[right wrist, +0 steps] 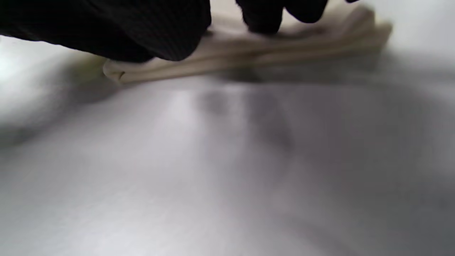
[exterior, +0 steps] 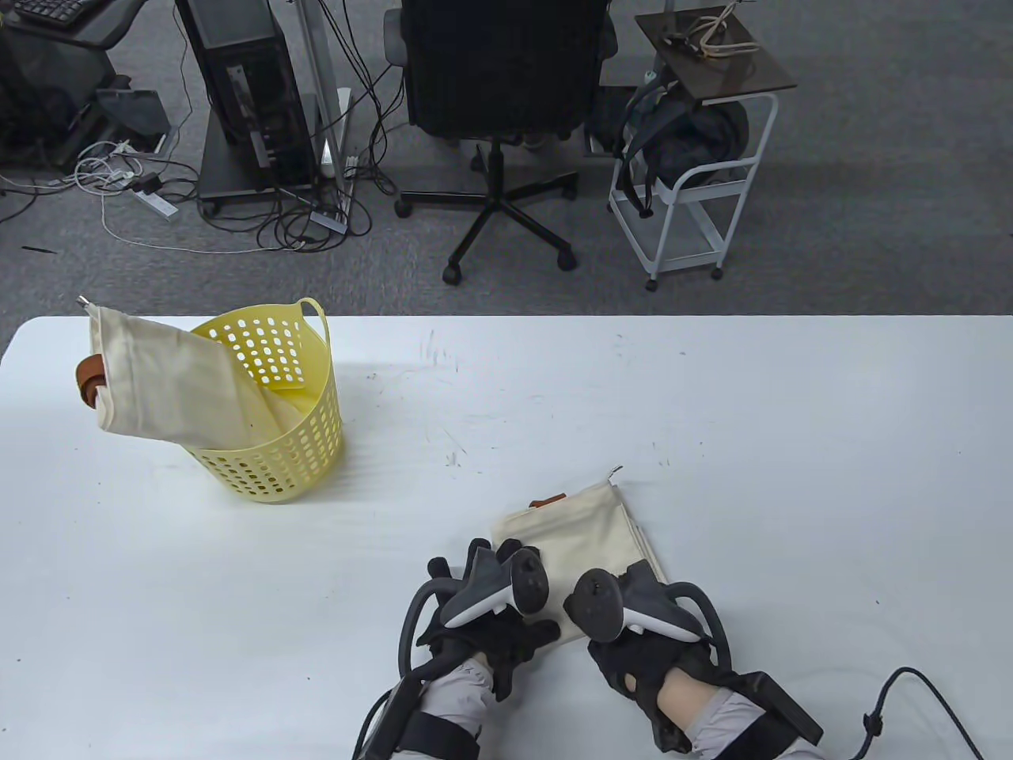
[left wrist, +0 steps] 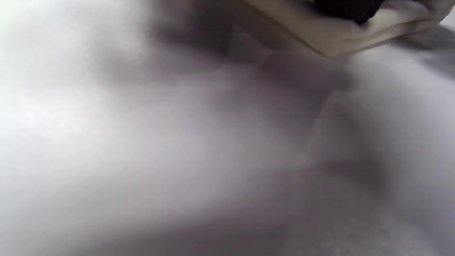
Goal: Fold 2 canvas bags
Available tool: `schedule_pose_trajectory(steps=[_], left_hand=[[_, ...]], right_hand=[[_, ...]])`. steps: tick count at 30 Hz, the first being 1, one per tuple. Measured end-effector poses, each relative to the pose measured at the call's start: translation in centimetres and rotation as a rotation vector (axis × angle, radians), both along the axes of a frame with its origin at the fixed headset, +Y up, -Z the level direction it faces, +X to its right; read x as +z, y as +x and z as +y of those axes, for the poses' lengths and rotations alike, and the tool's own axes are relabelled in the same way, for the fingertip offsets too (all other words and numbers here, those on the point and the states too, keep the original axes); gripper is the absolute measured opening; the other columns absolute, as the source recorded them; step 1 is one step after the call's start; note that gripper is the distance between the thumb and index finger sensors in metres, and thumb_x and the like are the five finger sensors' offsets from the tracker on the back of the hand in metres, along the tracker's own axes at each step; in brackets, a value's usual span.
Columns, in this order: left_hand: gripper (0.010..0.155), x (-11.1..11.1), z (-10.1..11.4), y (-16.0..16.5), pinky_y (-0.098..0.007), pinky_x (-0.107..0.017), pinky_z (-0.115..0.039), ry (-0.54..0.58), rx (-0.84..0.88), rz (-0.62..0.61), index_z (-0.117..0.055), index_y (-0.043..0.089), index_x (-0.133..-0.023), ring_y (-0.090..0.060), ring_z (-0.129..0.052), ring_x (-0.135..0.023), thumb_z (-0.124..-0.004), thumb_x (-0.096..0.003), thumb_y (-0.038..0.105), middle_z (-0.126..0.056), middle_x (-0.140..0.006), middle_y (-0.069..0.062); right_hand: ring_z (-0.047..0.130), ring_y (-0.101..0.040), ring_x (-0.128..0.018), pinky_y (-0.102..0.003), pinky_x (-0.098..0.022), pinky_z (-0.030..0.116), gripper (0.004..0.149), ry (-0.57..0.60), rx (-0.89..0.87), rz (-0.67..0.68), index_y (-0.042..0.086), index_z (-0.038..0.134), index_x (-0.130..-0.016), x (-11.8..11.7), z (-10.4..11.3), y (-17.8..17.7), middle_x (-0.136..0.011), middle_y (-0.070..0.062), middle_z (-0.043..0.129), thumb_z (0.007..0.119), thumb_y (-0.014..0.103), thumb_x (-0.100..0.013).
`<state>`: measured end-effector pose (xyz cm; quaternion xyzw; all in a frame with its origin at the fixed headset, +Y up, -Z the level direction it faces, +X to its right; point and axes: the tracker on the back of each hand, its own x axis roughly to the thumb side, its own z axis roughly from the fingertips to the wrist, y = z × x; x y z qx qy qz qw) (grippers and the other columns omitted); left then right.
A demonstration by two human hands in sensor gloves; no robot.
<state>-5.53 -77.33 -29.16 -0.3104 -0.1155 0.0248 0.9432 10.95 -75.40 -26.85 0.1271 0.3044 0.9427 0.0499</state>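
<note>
A folded cream canvas bag [exterior: 582, 526] with a brown tab lies flat on the white table [exterior: 712, 412] near the front edge. My left hand [exterior: 483, 582] rests on its near left corner. My right hand [exterior: 633, 606] rests on its near right edge. In the right wrist view, my gloved fingertips [right wrist: 263, 17] press down on top of the folded layers [right wrist: 249, 57]. In the left wrist view, one dark fingertip [left wrist: 348, 9] sits on the bag's corner [left wrist: 330, 33]; its grip is hidden. A second cream bag [exterior: 158, 384] hangs out of a yellow basket [exterior: 277, 451] at the left.
The yellow perforated basket stands on the table's left side, with the second bag draped over its rim towards the left edge. A black cable [exterior: 910, 697] lies at the front right corner. An office chair [exterior: 498, 95] and a white cart [exterior: 696, 158] stand beyond the table.
</note>
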Motion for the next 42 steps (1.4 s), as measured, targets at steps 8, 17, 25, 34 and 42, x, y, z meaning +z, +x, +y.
schedule_pose_trajectory(steps=[8,17,25,34,42], left_hand=[[0.074,1.7,4.1,-2.6,-0.071,-0.070,-0.015,0.317,-0.036,-0.078,-0.034,0.026,-0.118,-0.030,-0.015,-0.112,-0.066,-0.0581,0.056,-0.030,-0.124,-0.006],[0.066,2.9,6.3,-8.5,-0.072,-0.072,-0.036,0.534,0.268,0.112,-0.055,0.021,-0.116,-0.039,-0.044,-0.110,-0.070,-0.0590,0.052,-0.054,-0.120,-0.012],[0.065,3.2,6.5,-8.9,-0.072,-0.072,-0.036,0.537,0.243,0.093,-0.057,0.022,-0.116,-0.040,-0.045,-0.110,-0.069,-0.0595,0.052,-0.055,-0.120,-0.013],[0.063,3.0,6.4,-9.0,-0.073,-0.071,-0.035,0.529,0.218,0.094,-0.062,0.021,-0.115,-0.041,-0.043,-0.110,-0.069,-0.0598,0.051,-0.058,-0.119,-0.015],[0.064,2.9,6.4,-9.3,-0.073,-0.071,-0.035,0.529,0.208,0.118,-0.062,0.020,-0.115,-0.042,-0.043,-0.110,-0.069,-0.0597,0.051,-0.058,-0.119,-0.015]], right_hand=[[0.031,-0.051,-0.097,-0.068,-0.069,0.034,0.059,0.020,-0.063,-0.146,0.039,0.044,-0.104,-3.5,-0.5,2.5,-0.110,-0.022,0.031,0.069,0.036,-0.051],[0.028,-0.051,-0.097,-0.070,-0.069,0.031,0.058,0.050,-0.113,-0.414,0.039,0.047,-0.103,-11.5,-0.7,6.9,-0.110,-0.021,0.029,0.070,0.033,-0.050],[0.030,-0.050,-0.096,-0.070,-0.069,0.033,0.057,0.044,-0.128,-0.563,0.038,0.050,-0.102,-17.0,-0.4,11.4,-0.109,-0.021,0.032,0.070,0.032,-0.050],[0.029,-0.050,-0.096,-0.070,-0.069,0.035,0.056,0.056,-0.156,-0.606,0.039,0.051,-0.102,-20.5,-0.5,16.3,-0.110,-0.019,0.031,0.071,0.031,-0.050],[0.031,-0.050,-0.096,-0.070,-0.068,0.037,0.058,0.110,-0.117,-0.662,0.039,0.050,-0.103,-22.1,-0.7,18.5,-0.110,-0.020,0.032,0.072,0.032,-0.049]])
